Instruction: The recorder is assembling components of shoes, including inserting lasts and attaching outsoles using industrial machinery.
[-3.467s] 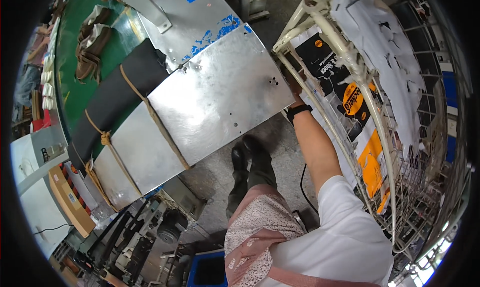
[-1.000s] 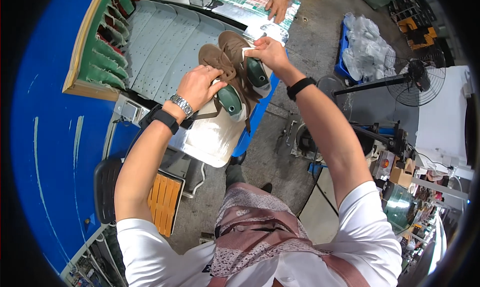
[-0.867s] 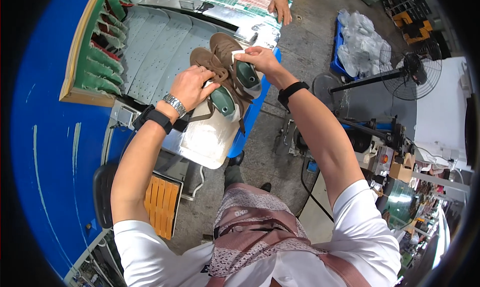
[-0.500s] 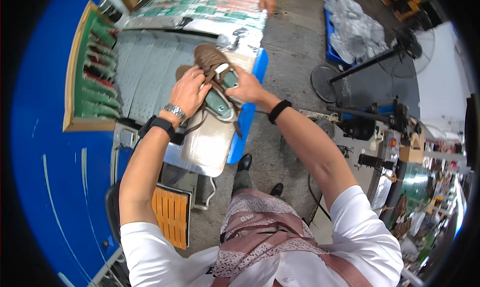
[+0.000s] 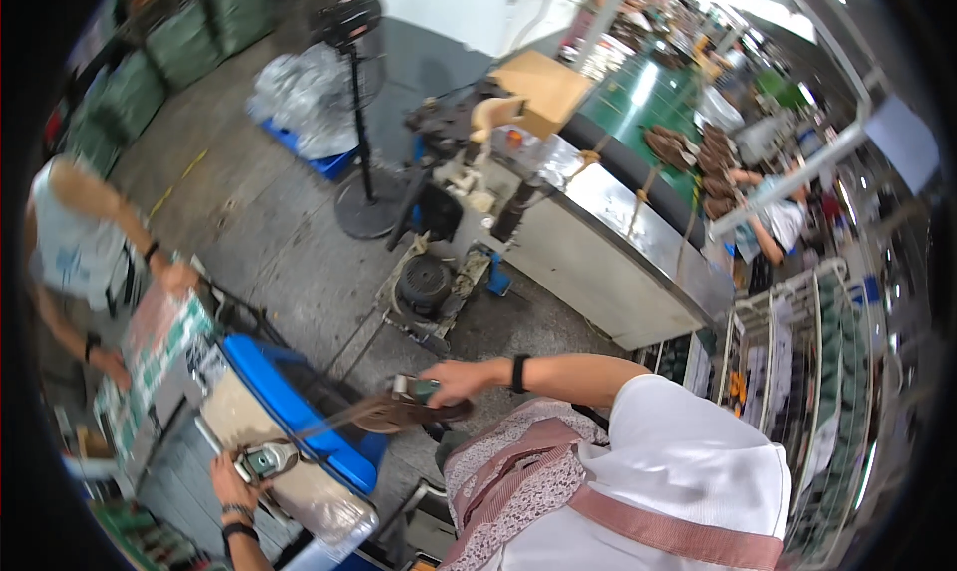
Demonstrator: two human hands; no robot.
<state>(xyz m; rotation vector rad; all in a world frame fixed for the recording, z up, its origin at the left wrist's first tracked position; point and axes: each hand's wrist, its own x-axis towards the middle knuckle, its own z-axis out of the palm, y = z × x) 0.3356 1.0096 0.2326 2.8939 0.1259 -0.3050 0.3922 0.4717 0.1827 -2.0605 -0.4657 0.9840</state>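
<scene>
My right hand [image 5: 455,384] grips a brown lace-up shoe [image 5: 387,414] by its heel end, off to the right of the workbench. That shoe is smeared by motion, and a lace trails from it to the left. At the lower left, my left hand [image 5: 234,483] holds a second shoe [image 5: 267,459], whose green insole and pale lining show. This one is over the beige padded bench top [image 5: 237,412], with part of it hidden by my hand. A blue edge piece [image 5: 299,407] runs along the bench beside it.
Across the bench, another person's hands [image 5: 177,277] rest on a plastic-covered surface. A standing fan [image 5: 361,103] and a blue tray of clear plastic bags [image 5: 304,103] stand beyond. A motor [image 5: 427,280] sits on the floor near a conveyor [image 5: 638,217]. Shelving [image 5: 788,362] stands at right.
The view has swung to the right. The shoes, together over the bench before, are now apart, one in each hand. My right hand has carried its shoe away to the right.
</scene>
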